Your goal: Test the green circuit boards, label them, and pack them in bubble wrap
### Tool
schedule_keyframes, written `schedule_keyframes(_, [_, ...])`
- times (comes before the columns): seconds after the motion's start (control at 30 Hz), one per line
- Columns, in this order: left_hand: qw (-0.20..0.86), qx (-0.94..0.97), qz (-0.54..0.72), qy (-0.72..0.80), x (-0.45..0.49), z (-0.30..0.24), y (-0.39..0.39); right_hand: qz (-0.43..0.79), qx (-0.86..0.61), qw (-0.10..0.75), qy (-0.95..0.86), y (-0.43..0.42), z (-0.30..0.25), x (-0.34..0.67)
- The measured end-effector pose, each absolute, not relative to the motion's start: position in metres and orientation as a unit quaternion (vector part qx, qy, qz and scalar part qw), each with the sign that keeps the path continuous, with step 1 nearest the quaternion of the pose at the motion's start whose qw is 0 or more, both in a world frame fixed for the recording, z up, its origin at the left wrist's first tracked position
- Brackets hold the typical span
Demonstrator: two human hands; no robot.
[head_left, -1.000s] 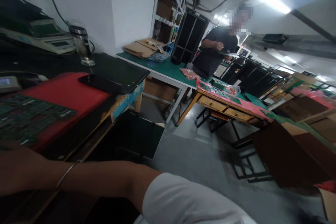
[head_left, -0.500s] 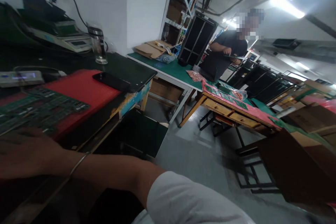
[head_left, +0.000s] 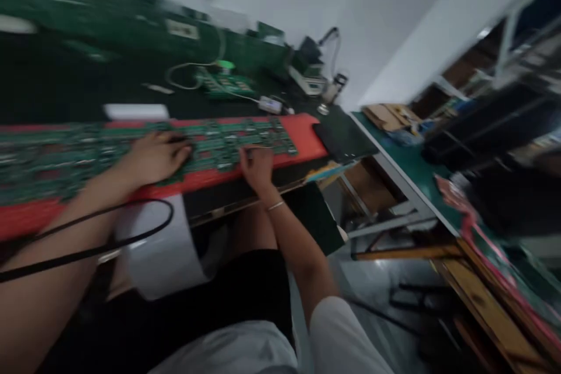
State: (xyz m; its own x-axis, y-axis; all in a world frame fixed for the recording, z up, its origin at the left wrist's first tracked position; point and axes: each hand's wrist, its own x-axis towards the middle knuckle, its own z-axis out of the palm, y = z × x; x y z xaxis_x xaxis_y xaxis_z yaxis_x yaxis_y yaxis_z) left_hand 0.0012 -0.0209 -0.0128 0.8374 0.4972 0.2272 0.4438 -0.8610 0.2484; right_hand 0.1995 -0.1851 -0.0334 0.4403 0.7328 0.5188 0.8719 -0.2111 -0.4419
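Note:
A long row of green circuit boards (head_left: 228, 143) lies on a red mat (head_left: 307, 128) across the dark bench. My left hand (head_left: 153, 159) rests on the boards with its fingers curled over a small dark thing that I cannot make out. Further right, my right hand (head_left: 256, 166) presses bent fingers onto the near edge of the boards. A thin bracelet (head_left: 275, 205) sits on that wrist. The whole picture is smeared by motion.
A dark flat device (head_left: 344, 137) lies at the mat's right end and a white box (head_left: 135, 111) sits behind the boards. A black cable (head_left: 131, 234) loops over my left arm. To the right stand a green-topped table (head_left: 407, 158) with cardboard (head_left: 388, 114) and a wooden table (head_left: 482, 298).
The view has swung left and down from the room and the standing person to the bench. My left hand has come into view on the boards; my right hand still rests on them.

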Motion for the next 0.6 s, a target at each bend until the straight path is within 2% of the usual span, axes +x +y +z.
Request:
schedule_keyframes(0.1, [0.104,0.946,0.138,0.274,-0.01,-0.025,-0.013,-0.026,-0.726,0.477,-0.494,-0.177,-0.036,0.204])
schedule_keyframes(0.23, [0.162,0.93,0.188,0.272,-0.009,-0.023,-0.009,0.122,-0.675,0.557,-0.469,-0.166,-0.026,0.2])
schedule_keyframes(0.37, [0.187,0.923,0.209,0.264,-0.038,-0.014,-0.022,0.217,-0.615,0.572,-0.497,-0.145,-0.012,0.191])
schedule_keyframes(0.6, [0.08,0.931,0.217,0.282,-0.105,-0.015,-0.063,0.304,-0.568,0.548,-0.533,-0.093,0.0,0.171])
